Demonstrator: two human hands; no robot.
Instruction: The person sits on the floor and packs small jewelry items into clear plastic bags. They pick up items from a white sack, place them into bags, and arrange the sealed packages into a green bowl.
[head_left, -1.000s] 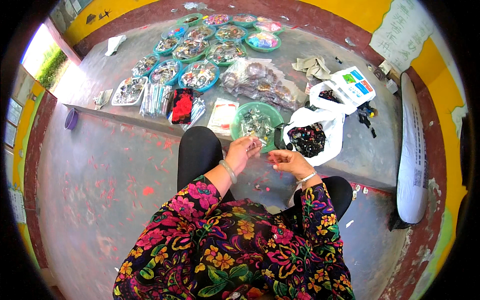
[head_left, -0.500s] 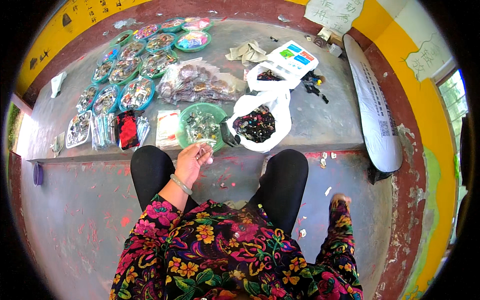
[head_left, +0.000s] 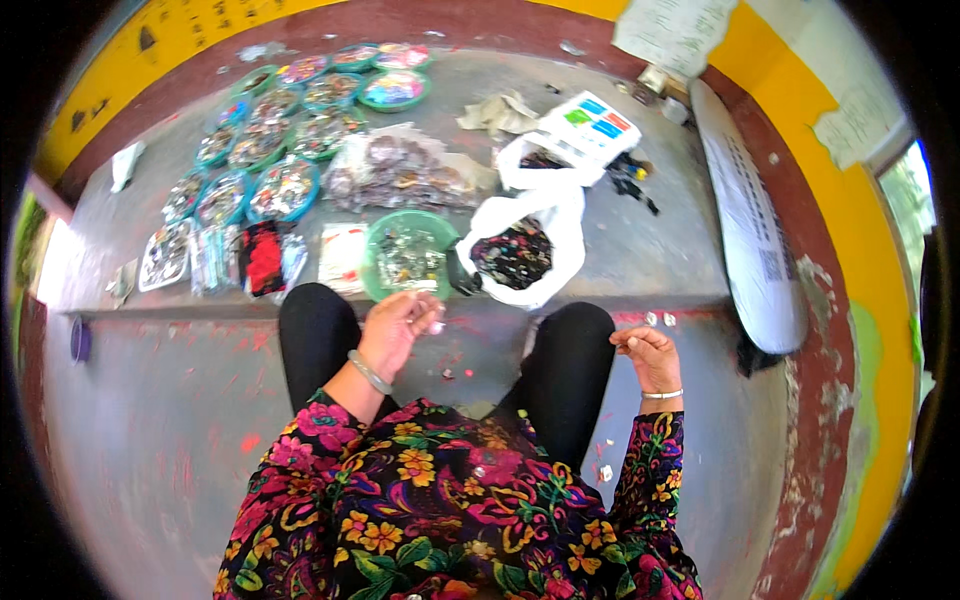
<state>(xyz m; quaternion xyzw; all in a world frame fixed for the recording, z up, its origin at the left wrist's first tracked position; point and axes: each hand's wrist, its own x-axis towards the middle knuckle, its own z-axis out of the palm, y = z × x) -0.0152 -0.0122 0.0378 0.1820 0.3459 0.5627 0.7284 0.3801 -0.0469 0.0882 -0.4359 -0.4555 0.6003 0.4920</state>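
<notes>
My left hand [head_left: 398, 332] is raised at the near rim of a green plastic basin [head_left: 375, 268], its fingers pinched together on something small and pale that I cannot make out. Small clear packets [head_left: 412, 258] lie inside the basin. Out to the right, beside my right knee, my right hand [head_left: 652, 358] has thumb and fingertips pressed together; whatever they may hold is too small to tell. To the right of the basin stands an open white plastic bag [head_left: 563, 245] full of dark, multicoloured small pieces [head_left: 515, 255].
Several round basins [head_left: 285, 190] of small packaged goods crowd the left of the ledge. A heap of clear plastic packets [head_left: 405, 175] lies behind the green basin. A second white bag [head_left: 592, 130], a beige cloth [head_left: 500, 113] and a long silvery board [head_left: 745, 220] are farther right.
My right hand has swung forward from low at my right side to beside my right knee. My left hand stays near the basin, still pinched. The view has shifted slightly.
</notes>
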